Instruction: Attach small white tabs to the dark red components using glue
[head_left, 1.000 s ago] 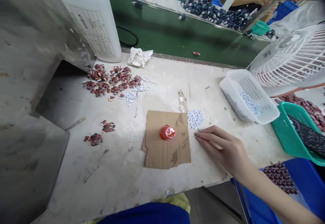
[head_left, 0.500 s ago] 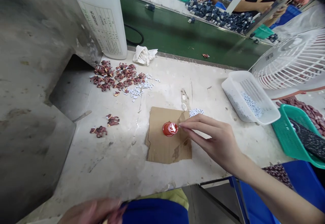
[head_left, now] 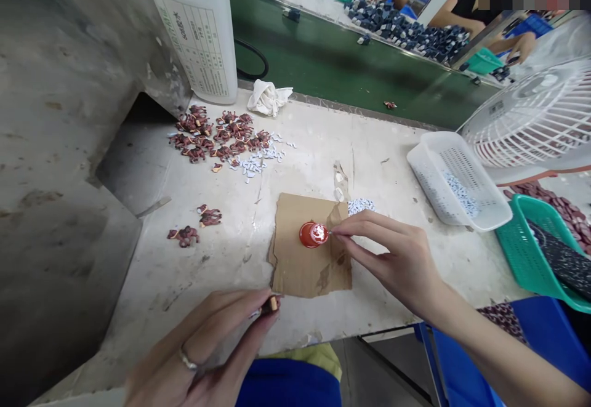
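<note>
My left hand [head_left: 217, 339], with a ring on one finger, pinches a small dark brown figurine [head_left: 270, 304] near the table's front edge. Part of the figurine is hidden by the fingers; a tan patch shows at its end. My right hand [head_left: 388, 244] is closed in a pinch at the rim of a small red cup [head_left: 310, 236]. Whatever its fingertips hold is too small to make out. The cup stands on a torn piece of cardboard [head_left: 295, 271]. Beside the right hand lies a little heap of pale blue-white pieces [head_left: 361, 205].
Brown figurines [head_left: 198, 133] and pale pieces [head_left: 253, 165] lie at the back left, near a large white bottle [head_left: 203, 44] and crumpled cloth [head_left: 269, 97]. On the right are a white basket [head_left: 434, 191], green basket [head_left: 530, 259] and fan [head_left: 535, 111]. Other people's hands work beyond the green barrier [head_left: 314, 62].
My left hand has come up from the bottom edge, and the figurine in it is now clear. My right hand stays at the red cup. The view has shifted slightly.
</note>
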Demonstrator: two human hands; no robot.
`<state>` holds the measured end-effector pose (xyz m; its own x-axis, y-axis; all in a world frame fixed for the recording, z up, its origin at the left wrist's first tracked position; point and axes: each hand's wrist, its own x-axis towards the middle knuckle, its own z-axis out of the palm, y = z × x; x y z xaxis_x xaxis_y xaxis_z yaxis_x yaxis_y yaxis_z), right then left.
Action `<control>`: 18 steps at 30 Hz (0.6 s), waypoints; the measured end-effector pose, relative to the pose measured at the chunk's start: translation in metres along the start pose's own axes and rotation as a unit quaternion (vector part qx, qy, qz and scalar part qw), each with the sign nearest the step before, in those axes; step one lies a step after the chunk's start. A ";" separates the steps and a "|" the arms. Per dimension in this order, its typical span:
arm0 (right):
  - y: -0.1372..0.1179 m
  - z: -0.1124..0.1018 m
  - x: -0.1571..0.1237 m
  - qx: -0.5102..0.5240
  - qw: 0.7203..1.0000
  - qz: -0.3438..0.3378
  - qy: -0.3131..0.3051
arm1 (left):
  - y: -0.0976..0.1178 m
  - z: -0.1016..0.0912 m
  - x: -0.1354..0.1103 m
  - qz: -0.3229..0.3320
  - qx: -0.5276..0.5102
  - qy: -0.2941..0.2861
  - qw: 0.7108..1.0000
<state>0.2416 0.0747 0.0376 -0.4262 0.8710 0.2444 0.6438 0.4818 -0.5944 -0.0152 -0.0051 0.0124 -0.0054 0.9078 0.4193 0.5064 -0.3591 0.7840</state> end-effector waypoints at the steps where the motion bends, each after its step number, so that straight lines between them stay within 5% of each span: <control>1: 0.000 0.000 0.000 0.003 1.000 0.003 0.000 | 0.001 0.002 0.002 0.006 0.011 -0.003 1.000; 6: -0.016 0.000 -0.003 0.088 0.995 0.037 0.038 | 0.003 0.011 0.013 0.014 -0.005 -0.035 0.999; 12: -0.046 0.013 -0.013 0.258 0.965 0.035 0.005 | 0.009 0.018 0.016 0.012 -0.018 -0.040 0.999; 18: -0.048 0.021 -0.015 0.287 0.957 0.050 0.000 | 0.010 0.023 0.016 0.018 -0.047 -0.032 0.998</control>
<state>0.2034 0.0364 0.0462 -0.3805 0.9099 0.1655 0.2264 0.2652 -0.9372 0.0093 0.0105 0.0167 0.0677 0.9050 0.4200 0.4220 -0.4074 0.8099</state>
